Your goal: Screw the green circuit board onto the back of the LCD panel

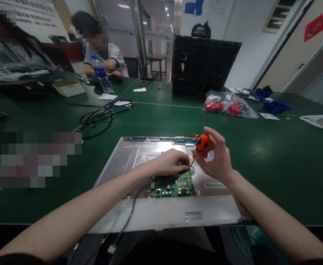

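A screwdriver [202, 142] with a round orange and black handle is held in the fingers of my right hand [218, 158]. Its thin shaft slants down to the upper right corner of a green circuit board [175, 188]. Close beside the tip, my left hand [171, 162] is closed, fingers bent down over the board's upper edge. Whatever those fingers may pinch is hidden. The board lies on a silver metal display panel [114, 167], which has a blue strip board [155, 140] along its far edge. A dark cable [132, 213] runs from the board over the near edge.
A black monitor [205, 66] stands at the back, near a clear bag with red parts [230, 105]. Coiled black cables [103, 114] and a water bottle [102, 75] are to the left. Blue trays [276, 106] lie far right. Other people sit across the green table [274, 158].
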`<state>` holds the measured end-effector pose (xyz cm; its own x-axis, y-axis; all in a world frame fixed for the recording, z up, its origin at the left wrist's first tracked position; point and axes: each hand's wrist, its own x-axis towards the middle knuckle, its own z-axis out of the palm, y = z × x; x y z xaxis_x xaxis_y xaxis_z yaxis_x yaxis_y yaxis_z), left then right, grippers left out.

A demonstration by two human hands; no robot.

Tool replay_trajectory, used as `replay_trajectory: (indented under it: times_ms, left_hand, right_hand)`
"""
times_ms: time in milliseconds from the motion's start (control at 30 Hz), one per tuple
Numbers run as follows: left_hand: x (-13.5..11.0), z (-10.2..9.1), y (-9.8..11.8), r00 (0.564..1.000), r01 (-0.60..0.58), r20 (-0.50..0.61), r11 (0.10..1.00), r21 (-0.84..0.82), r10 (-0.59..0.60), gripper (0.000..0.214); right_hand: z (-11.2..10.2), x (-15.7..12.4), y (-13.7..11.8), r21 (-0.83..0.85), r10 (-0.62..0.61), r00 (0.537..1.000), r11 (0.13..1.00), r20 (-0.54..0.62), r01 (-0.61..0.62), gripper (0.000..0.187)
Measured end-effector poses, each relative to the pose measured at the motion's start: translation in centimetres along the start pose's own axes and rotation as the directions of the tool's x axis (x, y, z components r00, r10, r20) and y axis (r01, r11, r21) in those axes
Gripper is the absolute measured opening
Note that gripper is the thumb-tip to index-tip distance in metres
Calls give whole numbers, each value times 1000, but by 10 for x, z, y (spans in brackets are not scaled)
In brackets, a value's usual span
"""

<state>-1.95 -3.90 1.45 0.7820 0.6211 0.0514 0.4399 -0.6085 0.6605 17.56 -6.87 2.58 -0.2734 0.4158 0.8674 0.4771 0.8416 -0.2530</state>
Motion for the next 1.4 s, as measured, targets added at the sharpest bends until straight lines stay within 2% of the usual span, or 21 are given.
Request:
replay_trajectory:
  times_ms: [233,733,1100,1400]
  left_hand:
    - [1,0,-1,1000,-7,13,1000,-4,7,9]
    - [0,0,-1,1000,-5,-1,1000,7,5,8]
    - [0,-1,0,1000,-21,21,1000,-6,21,10]
    - [0,-1,-1,1000,-16,20,1000,-6,16,11]
  right_hand:
    - [0,-2,0,18,14,1000,1000,6,-14,73]
    - [-1,-2,4,-44,6,1000,999,28,-4,58]
    - [-3,0,-2,-30,38,998,999,44,-37,66]
    - [-4,0,0,-35,13,999,999,37,-12,64]
